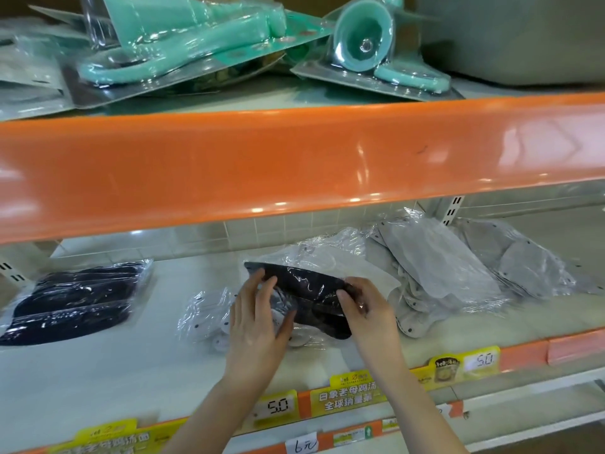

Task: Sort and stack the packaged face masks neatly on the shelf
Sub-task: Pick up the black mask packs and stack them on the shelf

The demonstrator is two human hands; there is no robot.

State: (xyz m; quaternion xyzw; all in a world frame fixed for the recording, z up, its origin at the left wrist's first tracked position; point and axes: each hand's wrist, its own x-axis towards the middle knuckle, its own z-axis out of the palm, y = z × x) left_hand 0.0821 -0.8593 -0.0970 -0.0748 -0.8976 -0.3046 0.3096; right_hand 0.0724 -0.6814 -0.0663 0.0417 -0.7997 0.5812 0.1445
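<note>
A black face mask pack in clear wrap is held above the white shelf, tilted. My left hand grips its left end and my right hand pinches its right end. Beneath the pack lie white mask packs in crinkled plastic. A neat stack of black mask packs sits at the shelf's left. A loose pile of grey mask packs spreads at the right, some leaning on each other.
The orange edge of the upper shelf hangs low over the work area. Teal packaged goods lie above it. Yellow price tags line the front rail. Bare shelf shows between the black stack and my hands.
</note>
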